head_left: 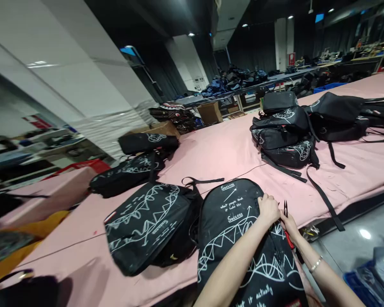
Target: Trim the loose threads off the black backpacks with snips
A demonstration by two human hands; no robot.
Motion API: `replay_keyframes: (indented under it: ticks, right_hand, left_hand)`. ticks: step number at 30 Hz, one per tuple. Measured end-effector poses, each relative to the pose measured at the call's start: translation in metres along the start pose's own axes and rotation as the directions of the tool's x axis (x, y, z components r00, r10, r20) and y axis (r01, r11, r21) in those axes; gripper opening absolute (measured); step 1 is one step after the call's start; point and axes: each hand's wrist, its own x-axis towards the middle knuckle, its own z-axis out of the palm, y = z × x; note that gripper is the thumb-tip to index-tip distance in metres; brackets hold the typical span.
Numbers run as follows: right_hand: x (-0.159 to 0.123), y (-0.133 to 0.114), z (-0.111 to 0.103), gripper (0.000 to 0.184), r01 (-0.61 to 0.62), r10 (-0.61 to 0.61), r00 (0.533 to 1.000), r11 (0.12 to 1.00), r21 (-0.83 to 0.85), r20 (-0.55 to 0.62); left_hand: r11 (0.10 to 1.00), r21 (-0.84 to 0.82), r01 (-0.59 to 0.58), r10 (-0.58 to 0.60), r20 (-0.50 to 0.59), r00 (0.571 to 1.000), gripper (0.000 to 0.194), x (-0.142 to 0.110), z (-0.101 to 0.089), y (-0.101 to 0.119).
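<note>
A black backpack (230, 230) with white scribbled lines and lettering stands in front of me, its front panel facing up towards me. My left hand (269, 209) is closed on the backpack's right edge, with its fingers curled over the side. Close beside it, my right hand (288, 224) grips a pair of thread snips (286, 208), dark blades pointing up and a red part showing below the palm. The fingertips of both hands nearly meet at the bag's edge. Whatever lies between the fingers is too small to make out.
Another black backpack (147, 221) leans immediately left on the pink-covered table (211, 155). More backpacks (137, 166) lie behind it. A stack of bags (284, 136) with trailing straps sits at right. Denim-blue cloth (374, 273) lies low at right. A white pillar (83, 59) rises left.
</note>
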Motion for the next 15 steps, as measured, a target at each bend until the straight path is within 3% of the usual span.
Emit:
replay_keyframes:
  ticks: [4, 6, 8, 11, 15]
  right_hand:
    - [-0.013, -0.01, 0.009, 0.045, 0.027, -0.023, 0.997, 0.998, -0.063, 0.069]
    - [-0.023, -0.018, 0.009, 0.041, 0.078, -0.067, 0.992, 0.992, -0.095, 0.11]
    - [-0.031, -0.026, 0.005, 0.038, 0.121, -0.101, 0.983, 0.984, -0.13, 0.155]
    - [-0.039, -0.032, -0.006, 0.038, 0.141, -0.11, 0.977, 0.975, -0.172, 0.183]
    - [-0.043, -0.028, -0.019, 0.039, 0.123, -0.096, 0.985, 0.974, -0.189, 0.146]
  left_hand:
    - [0.972, -0.063, 0.226, -0.233, -0.14, 0.962, 0.024, 0.031, -0.031, -0.038]
    - [0.919, -0.126, 0.373, -0.391, -0.187, 0.901, 0.028, 0.044, -0.052, -0.069]
    - [0.829, -0.207, 0.52, -0.556, -0.198, 0.807, 0.033, 0.047, -0.07, -0.105]
    - [0.685, -0.346, 0.641, -0.713, -0.137, 0.688, 0.034, 0.024, -0.085, -0.158]
    - [0.527, -0.514, 0.677, -0.806, -0.051, 0.589, 0.033, -0.046, -0.069, -0.205]
